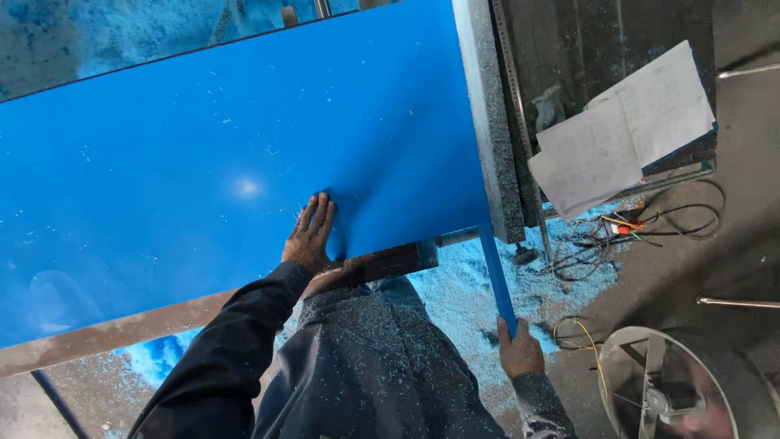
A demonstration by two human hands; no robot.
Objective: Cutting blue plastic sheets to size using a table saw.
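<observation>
A large glossy blue panel (203,162) lies flat across the work surface, dusted with fine shavings. My left hand (309,233) presses flat on it near its front edge, fingers together and stretched out. A narrow blue strip (496,276) hangs down from the panel's right front corner. My right hand (518,351) is closed around the strip's lower end. My dark sleeves and jacket (366,358) are speckled with blue dust.
A grey speckled edge (496,122) runs along the panel's right side. White papers (626,130) lie on a clipboard at the right, tangled wires (650,223) below them. A round fan guard (674,382) stands at bottom right. Blue shavings (463,301) cover the floor.
</observation>
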